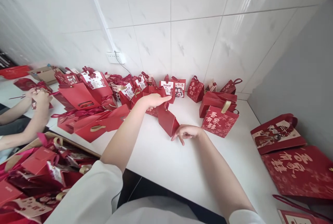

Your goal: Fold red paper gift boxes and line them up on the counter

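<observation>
A small plain red gift box (168, 120) with a peaked top stands on the white table (156, 158) between my hands. My left hand (156, 101) reaches over behind it, fingers stretched out to the right, by the box's top and in front of other gift boxes. My right hand (187, 132) is at the box's lower right corner, its fingers loosely bent and apart; the fingertips seem to touch the corner. Neither hand grips the box. Behind my left hand stands a red box with a white label (166, 90).
More red gift boxes line the wall, with a group of larger ones (220, 121) to the right. Large red bags (299, 172) lie at the far right. A carton of red packages (41, 168) is at lower left. Another person's hands (40, 97) work at the left.
</observation>
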The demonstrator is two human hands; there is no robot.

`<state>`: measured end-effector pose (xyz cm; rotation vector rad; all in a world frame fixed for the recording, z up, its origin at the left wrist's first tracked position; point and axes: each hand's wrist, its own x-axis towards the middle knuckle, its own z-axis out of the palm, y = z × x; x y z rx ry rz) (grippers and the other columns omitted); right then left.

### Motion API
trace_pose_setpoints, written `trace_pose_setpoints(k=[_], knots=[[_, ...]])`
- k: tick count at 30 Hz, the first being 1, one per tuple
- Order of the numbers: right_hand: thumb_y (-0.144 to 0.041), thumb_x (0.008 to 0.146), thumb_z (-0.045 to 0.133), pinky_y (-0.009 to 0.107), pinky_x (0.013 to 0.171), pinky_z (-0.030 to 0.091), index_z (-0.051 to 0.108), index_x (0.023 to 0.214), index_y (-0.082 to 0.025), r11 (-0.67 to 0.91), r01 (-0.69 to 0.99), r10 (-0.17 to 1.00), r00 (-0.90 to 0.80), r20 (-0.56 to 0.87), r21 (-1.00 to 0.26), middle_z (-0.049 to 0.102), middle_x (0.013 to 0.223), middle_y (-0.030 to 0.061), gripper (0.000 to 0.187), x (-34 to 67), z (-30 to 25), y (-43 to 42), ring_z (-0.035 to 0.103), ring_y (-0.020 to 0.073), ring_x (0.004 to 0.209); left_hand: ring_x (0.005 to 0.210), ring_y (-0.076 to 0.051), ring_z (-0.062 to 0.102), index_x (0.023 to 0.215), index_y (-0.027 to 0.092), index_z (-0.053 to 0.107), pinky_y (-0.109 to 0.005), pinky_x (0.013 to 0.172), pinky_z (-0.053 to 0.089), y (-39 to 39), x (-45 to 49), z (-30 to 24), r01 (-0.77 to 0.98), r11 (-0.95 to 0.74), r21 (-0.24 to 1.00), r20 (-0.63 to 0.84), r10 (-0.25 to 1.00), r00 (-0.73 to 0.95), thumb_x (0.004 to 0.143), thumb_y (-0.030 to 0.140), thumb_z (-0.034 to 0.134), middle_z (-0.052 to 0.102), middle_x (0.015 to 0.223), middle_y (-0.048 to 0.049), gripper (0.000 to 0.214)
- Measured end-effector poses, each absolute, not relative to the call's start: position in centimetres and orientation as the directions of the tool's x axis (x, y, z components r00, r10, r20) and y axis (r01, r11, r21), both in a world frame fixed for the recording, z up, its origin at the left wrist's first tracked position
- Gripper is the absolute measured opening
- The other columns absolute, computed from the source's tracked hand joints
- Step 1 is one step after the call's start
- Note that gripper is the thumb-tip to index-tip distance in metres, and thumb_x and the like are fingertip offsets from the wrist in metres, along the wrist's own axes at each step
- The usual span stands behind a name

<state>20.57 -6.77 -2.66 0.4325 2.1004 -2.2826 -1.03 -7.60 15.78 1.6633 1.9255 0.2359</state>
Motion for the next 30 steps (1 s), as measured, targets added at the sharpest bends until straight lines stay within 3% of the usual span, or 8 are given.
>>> trace_pose_setpoints(k=[4,9,13,16,20,22,26,30], knots=[[-0.027,0.08,0.048,0.021,0.036,0.016,0.072,0.108,-0.012,-0.033,0.284,-0.004,-0.959,-0.285,-0.958,0.071,0.061,0.0047,0.04,18.5,-1.9,-8.6,0.024,0.0051,0.035,0.067,-0.034,0.067,0.074,0.015,0.068,-0.039,0.062,0.049,-6.7,-1.2,15.8,0.725,0.46,0.513,-0.499,0.847,-0.184,0.055,0.062,0.076,0.068,0.06,-0.0153,0.051],[-0.033,0.082,0.053,0.02,0.035,0.018,0.073,0.105,-0.015,0.002,0.317,0.037,-0.948,-0.317,-0.948,0.072,0.063,0.0031,0.035,17.8,-1.9,-9.3,0.025,0.0044,0.035,0.072,-0.035,0.069,0.074,0.011,0.07,-0.039,0.063,0.052,-5.9,-0.3,16.0,0.535,0.579,0.615,-0.549,0.802,-0.236,0.051,0.044,0.084,0.068,0.061,-0.0166,0.042],[-0.044,0.085,0.055,0.02,0.035,0.021,0.073,0.102,-0.014,0.014,0.325,0.056,-0.944,-0.324,-0.946,0.072,0.064,0.0038,0.039,17.9,-1.9,-9.4,0.027,0.0039,0.035,0.084,-0.037,0.068,0.076,0.011,0.069,-0.038,0.071,0.051,-5.5,0.6,15.5,0.422,0.459,0.782,-0.404,0.888,-0.217,0.058,0.056,0.078,0.067,0.065,-0.0162,0.049],[-0.048,0.085,0.056,0.018,0.037,0.027,0.073,0.101,-0.013,0.033,0.339,0.05,-0.94,-0.337,-0.94,0.072,0.066,0.004,0.041,17.9,-1.7,-9.5,0.035,0.0042,0.037,0.097,-0.04,0.065,0.075,0.011,0.065,-0.039,0.079,0.05,-6.4,1.7,14.1,0.487,0.241,0.84,-0.214,0.97,-0.112,0.061,0.047,0.079,0.065,0.07,-0.0145,0.04],[-0.049,0.085,0.057,0.017,0.038,0.033,0.073,0.102,-0.014,0.041,0.36,0.06,-0.932,-0.357,-0.932,0.074,0.074,0.0053,0.043,18.0,-1.5,-9.6,0.05,0.0059,0.043,0.103,-0.041,0.062,0.081,0.013,0.062,-0.04,0.085,0.047,-8.1,3.1,12.1,0.677,0.031,0.735,0.105,0.982,-0.158,0.053,0.017,0.082,0.061,0.073,-0.0097,0.035],[-0.049,0.084,0.057,0.016,0.039,0.035,0.072,0.102,-0.014,0.031,0.371,0.068,-0.927,-0.368,-0.928,0.075,0.078,0.0063,0.042,18.1,-1.5,-9.6,0.057,0.007,0.047,0.092,-0.039,0.064,0.074,0.014,0.061,-0.04,0.081,0.047,-8.4,3.0,11.8,0.763,0.044,0.645,0.12,0.98,-0.158,0.047,0.009,0.081,0.058,0.065,-0.0065,0.034],[-0.048,0.084,0.057,0.015,0.04,0.037,0.072,0.101,-0.014,0.007,0.368,0.067,-0.928,-0.366,-0.93,0.075,0.084,0.0076,0.041,18.4,-1.7,-9.7,0.066,0.0101,0.057,0.063,-0.029,0.062,0.048,0.016,0.051,-0.036,0.066,0.045,-9.0,0.1,13.3,0.891,0.038,0.453,0.019,0.998,-0.052,0.053,0.023,0.083,0.048,0.047,-0.0026,0.032],[-0.048,0.082,0.061,0.016,0.045,0.044,0.071,0.102,-0.014,-0.076,0.314,0.107,-0.941,-0.321,-0.946,0.075,0.088,0.0092,0.041,19.0,-2.4,-9.4,0.07,0.0146,0.069,0.058,-0.017,0.056,0.058,0.013,0.061,-0.028,0.06,0.042,-13.4,-5.5,17.5,0.885,-0.052,0.463,0.138,0.99,-0.014,0.065,0.033,0.076,0.049,0.049,0.0021,0.026]])
